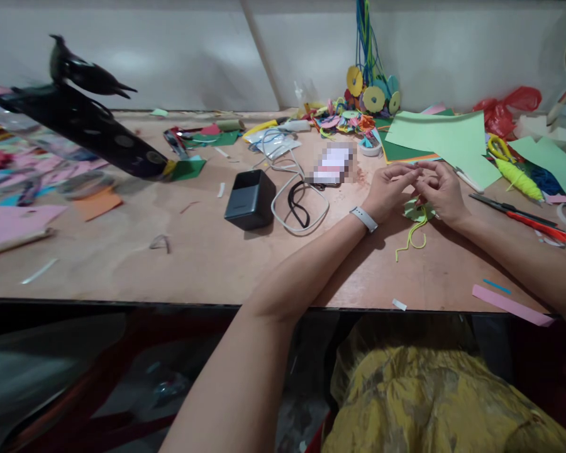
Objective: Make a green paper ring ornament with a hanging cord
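Note:
My left hand (390, 189) and my right hand (441, 190) meet over the wooden table (207, 251), fingertips pinched together. Between and under them lies a small light-green paper piece (416, 211) with a yellow-green string (412, 234) trailing from it toward me. Both hands pinch the string or the paper piece; the exact grip is hidden by the fingers. A white band (364, 219) sits on my left wrist.
Red-handled scissors (523, 216) lie right of my hands. Green paper sheets (446, 141), a yellow-green yarn spool (519, 179) and paper flower decorations (358, 107) lie behind. A black power bank (249, 199) with a white cable (287, 189) sits left. Paper scraps crowd the far left.

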Demonstrator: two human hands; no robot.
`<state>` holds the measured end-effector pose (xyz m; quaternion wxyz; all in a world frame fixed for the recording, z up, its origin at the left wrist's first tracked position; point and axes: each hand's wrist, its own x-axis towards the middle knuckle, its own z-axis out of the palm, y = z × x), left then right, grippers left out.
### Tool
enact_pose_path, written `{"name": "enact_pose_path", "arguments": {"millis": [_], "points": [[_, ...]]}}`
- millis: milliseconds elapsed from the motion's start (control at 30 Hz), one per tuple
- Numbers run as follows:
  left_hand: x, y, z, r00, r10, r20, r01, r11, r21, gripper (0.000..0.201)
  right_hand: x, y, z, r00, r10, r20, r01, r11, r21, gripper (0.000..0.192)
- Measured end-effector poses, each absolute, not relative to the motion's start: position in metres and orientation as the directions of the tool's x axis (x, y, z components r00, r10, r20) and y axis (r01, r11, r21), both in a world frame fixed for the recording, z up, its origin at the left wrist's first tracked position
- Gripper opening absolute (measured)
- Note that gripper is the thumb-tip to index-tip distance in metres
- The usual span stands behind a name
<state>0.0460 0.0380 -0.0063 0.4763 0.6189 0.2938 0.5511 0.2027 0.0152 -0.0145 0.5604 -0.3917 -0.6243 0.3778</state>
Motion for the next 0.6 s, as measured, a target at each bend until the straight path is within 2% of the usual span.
{"name": "enact_pose_path", "arguments": {"millis": [100, 267, 600], "points": [[0.050, 0.038, -0.005, 0.143, 0.891, 0.431, -0.116, -0.417, 0.901, 0.019, 0.202, 0.014, -0.015, -0.032, 0.900, 0.435, 0.145, 0.434, -0.889, 0.050], [0.055, 0.035, -0.002, 0.121, 0.912, 0.393, -0.108, -0.381, 0.918, 0.024, 0.203, 0.014, -0.016, -0.033, 0.842, 0.539, 0.306, 0.521, -0.797, 0.042], [0.058, 0.029, -0.003, 0.097, 0.961, 0.261, -0.275, -0.226, 0.934, 0.024, 0.206, 0.014, -0.013, -0.075, 0.769, 0.635, 0.448, 0.595, -0.668, 0.034]]}}
